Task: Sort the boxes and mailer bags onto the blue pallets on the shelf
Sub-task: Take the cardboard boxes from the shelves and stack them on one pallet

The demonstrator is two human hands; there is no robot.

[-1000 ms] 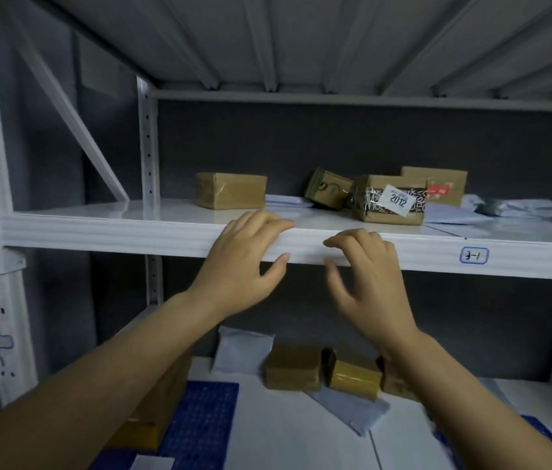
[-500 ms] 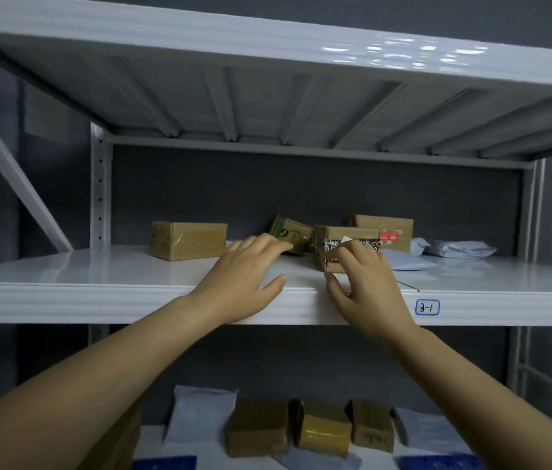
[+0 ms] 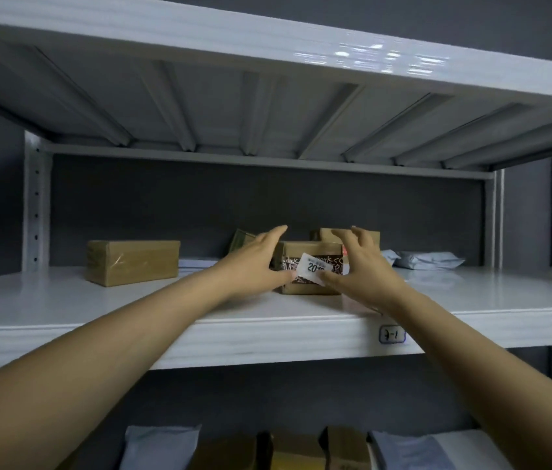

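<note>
Reaches with both bare arms over the front lip of the white shelf (image 3: 268, 334), toward the labelled box (image 3: 312, 251).

Flanks it from either side. Left hand (image 3: 257, 262) at the box's left end: fingers straight and close together, pointing toward the back wall, thumb down at the front face. Right hand (image 3: 362, 269) at the right end: fingers spread and lightly bent above the top, thumb on the lower corner of the white label (image 3: 312, 268). Grips nothing yet, with both hands wide open and neither wrapped round the box. Cannot tell whether the palms press its sides.

Stands on the middle shelf, a little back from the front edge: brown card, dark patterned tape across the front, label lifting at one end with "20" readable.

Elsewhere on the same shelf:
- a plain brown box (image 3: 132, 262) well apart to the left
- a flat pale mailer (image 3: 196, 262) between that box and the left hand
- a small tilted box (image 3: 241, 239) behind the left hand
- a second brown box (image 3: 322, 235) just behind the labelled one, partly hidden by the right fingers
- grey mailer bags (image 3: 432, 259) at the rear right

Carries a handwritten tag (image 3: 392, 334) on the lip, below the right wrist.

Below, on the lower level, cut off by the bottom edge: a pale bag (image 3: 161, 447), a carton (image 3: 345, 446) and another bag (image 3: 413, 449) in a row.
</note>
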